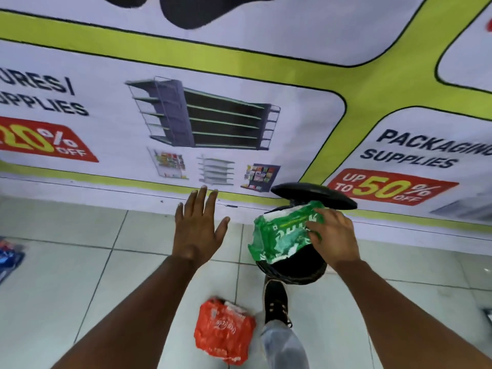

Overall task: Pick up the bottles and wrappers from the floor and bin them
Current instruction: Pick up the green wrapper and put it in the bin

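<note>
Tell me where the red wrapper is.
The red wrapper lies on the floor tiles, bottom centre of the head view, just left of the shoe at the bin.

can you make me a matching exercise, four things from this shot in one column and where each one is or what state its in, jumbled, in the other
Things:
1. green wrapper
2. red wrapper
3. bin lid
4. left hand

States:
A. raised open
B. lying on the floor tiles
C. empty, fingers spread
D. held over the bin by the right hand

Pairs: 1-D, 2-B, 3-A, 4-C
</note>
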Available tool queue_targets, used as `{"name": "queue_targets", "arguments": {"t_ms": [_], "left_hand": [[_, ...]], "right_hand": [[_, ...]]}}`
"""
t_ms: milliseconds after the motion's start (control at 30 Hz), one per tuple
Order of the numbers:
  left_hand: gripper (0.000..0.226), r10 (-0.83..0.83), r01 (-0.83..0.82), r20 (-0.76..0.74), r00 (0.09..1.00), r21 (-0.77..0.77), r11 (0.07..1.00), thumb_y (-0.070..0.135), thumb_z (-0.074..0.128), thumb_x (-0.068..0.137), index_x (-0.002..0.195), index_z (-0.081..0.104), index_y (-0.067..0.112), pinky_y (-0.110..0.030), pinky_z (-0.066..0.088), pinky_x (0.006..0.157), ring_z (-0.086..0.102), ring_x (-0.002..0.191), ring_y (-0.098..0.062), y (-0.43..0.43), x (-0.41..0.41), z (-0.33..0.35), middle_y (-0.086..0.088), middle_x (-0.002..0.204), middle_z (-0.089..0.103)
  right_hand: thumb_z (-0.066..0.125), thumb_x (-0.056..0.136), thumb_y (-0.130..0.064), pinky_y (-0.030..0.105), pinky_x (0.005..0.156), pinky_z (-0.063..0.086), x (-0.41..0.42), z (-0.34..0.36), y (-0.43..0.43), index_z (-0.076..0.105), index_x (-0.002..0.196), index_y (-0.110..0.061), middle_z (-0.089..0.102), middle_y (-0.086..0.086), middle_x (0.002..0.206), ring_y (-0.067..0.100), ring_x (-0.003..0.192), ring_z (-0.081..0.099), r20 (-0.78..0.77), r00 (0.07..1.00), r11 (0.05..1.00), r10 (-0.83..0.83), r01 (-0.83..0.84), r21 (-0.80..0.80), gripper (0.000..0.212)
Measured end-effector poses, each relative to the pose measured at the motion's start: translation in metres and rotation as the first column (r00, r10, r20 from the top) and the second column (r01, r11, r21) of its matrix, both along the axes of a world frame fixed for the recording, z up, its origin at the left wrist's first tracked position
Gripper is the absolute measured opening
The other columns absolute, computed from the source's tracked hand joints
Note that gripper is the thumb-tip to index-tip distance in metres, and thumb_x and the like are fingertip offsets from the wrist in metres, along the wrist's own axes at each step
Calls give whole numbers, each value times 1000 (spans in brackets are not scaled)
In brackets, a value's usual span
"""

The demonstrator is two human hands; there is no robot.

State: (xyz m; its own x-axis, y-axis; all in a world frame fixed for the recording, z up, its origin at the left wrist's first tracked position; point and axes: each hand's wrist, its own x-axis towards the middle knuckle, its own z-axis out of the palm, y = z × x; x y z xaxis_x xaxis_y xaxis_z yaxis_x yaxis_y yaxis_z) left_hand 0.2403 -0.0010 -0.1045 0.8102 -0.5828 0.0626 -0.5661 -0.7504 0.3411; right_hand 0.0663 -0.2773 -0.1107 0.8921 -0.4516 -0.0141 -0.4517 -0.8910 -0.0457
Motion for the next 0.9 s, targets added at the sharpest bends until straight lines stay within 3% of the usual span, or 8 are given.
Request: {"name": "queue_targets", "arguments": {"t_ms": [100,167,267,367,700,900], "left_hand": [[69,-38,38,3,999,-2,999,49,48,95,150,26,16,-58,26,112,22,144,-34,-21,-5,-14,-13,158,27],[70,-52,52,-7,999,11,999,49,48,94,151,24,15,-58,27,112,23,144,-34,-23,-11,-27,-14,158,27],[74,-63,64,-32,998,52,997,52,43,94,153,15,17,-58,25,113,20,145,-32,-13,-17,-42,-12,160,20],[75,-57,61,-41,998,106,993,53,43,94,153,12,18,-60,26,112,19,146,-34,0,-17,-52,-13,161,19],[79,-57,63,-39,998,161,985,54,45,93,153,7,21,-60,23,113,17,146,-34,35,-12,-88,-13,161,17],[80,-49,71,-99,994,234,970,56,43,92,154,6,22,-60,19,113,14,147,-33,88,-32,-151,-12,162,13]], "right_hand": [[74,80,-23,53,102,33,-3,-10,-18,78,97,-32,60,7,134,35,127,46,-66,995,994,-78,73,-78,19],[65,87,-27,57,110,24,-5,-22,-22,70,115,-34,46,7,148,34,138,34,-180,976,988,-121,101,-116,29],[60,88,-35,60,116,12,-5,-37,-21,33,148,-33,18,8,163,33,148,13,-297,943,988,-150,135,-71,66],[59,89,-39,57,119,11,-7,-46,-14,17,154,-29,14,7,164,31,150,8,-306,946,994,-103,109,1,78],[60,88,-37,49,116,24,21,-93,44,26,153,-21,33,10,157,30,143,28,-116,975,966,191,-165,200,75],[63,86,-38,48,114,29,24,-172,113,31,151,-16,37,12,154,32,141,33,-146,937,908,318,-257,331,76]]}}
